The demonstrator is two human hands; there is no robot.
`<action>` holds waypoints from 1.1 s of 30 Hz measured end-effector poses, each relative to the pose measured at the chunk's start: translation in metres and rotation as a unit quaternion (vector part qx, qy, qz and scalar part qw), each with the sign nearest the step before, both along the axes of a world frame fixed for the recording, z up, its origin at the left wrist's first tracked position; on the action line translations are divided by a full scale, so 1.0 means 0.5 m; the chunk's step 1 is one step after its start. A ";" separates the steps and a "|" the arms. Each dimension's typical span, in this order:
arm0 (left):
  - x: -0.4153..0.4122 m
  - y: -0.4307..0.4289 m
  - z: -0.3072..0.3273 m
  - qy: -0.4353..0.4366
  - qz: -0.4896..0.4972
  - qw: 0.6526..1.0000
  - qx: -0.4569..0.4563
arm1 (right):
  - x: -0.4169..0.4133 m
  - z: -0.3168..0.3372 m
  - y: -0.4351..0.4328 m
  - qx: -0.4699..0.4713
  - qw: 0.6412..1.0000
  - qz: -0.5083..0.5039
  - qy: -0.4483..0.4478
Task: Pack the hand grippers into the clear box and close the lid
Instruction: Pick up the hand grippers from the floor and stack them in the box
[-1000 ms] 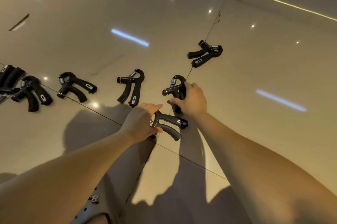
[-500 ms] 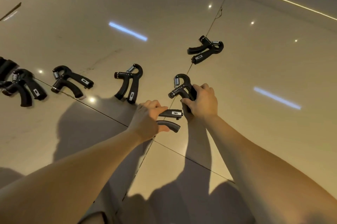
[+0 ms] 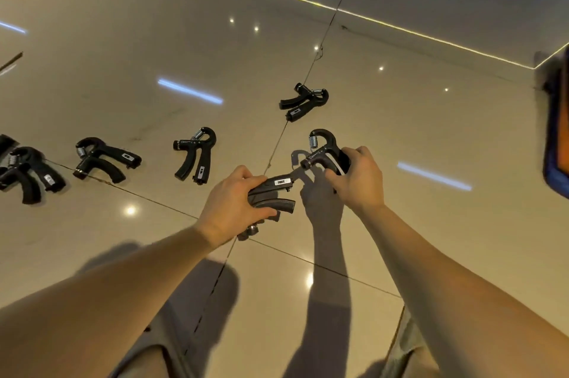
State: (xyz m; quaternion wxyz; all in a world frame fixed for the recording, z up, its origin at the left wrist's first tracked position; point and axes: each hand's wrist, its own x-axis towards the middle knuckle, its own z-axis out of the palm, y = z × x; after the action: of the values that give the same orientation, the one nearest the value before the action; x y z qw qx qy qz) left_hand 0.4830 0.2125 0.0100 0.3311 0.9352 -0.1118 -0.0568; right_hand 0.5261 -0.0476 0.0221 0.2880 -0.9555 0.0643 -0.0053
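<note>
My left hand grips a black hand gripper by its handles, which stick out to the right, lifted off the floor. My right hand holds a second black hand gripper with its spring loop pointing up, also raised above the tiles. More black hand grippers lie on the glossy floor: one ahead, one at centre left, another further left and one near the left edge. No clear box is in view.
The floor is glossy beige tile with dark grout lines and light reflections. A blue and orange object shows at the right edge. My legs in grey shorts are at the bottom.
Both hands have lifted their hand grippers off the floor and drawn them slightly toward me. The view has tilted up, showing more floor ahead and the object at the right edge.
</note>
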 end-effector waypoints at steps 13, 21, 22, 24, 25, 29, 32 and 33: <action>-0.136 -0.182 0.391 -0.144 -0.089 0.985 -0.026 | -0.277 0.453 -0.227 -0.032 0.983 -0.054 -0.174; -0.363 -0.295 0.590 -0.203 -0.179 0.962 -0.043 | -0.609 0.652 -0.321 -0.071 0.974 -0.080 -0.198; -0.397 -0.305 0.610 -0.204 -0.193 0.958 -0.052 | -0.657 0.670 -0.328 -0.073 0.972 -0.089 -0.203; -0.464 -0.318 0.644 -0.200 -0.213 0.954 -0.071 | -0.747 0.704 -0.333 -0.076 0.970 -0.102 -0.209; -0.496 -0.322 0.660 -0.196 -0.220 0.952 -0.079 | -0.791 0.720 -0.332 -0.076 0.968 -0.109 -0.215; -0.612 -0.328 0.705 -0.190 -0.266 0.941 -0.090 | -0.962 0.763 -0.315 -0.074 0.962 -0.143 -0.222; -0.683 -0.333 0.720 -0.186 -0.299 0.931 -0.098 | -1.066 0.781 -0.303 -0.083 0.961 -0.157 -0.214; -0.704 -0.338 0.724 -0.185 -0.311 0.927 -0.096 | -1.098 0.785 -0.302 -0.085 0.960 -0.166 -0.207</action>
State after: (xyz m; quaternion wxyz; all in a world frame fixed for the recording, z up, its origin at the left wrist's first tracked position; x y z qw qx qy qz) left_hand 0.1311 0.0437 0.3720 0.3580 0.8113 -0.4613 0.0279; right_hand -0.0228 -0.1986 0.4144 0.2080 -0.9303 0.1603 -0.2561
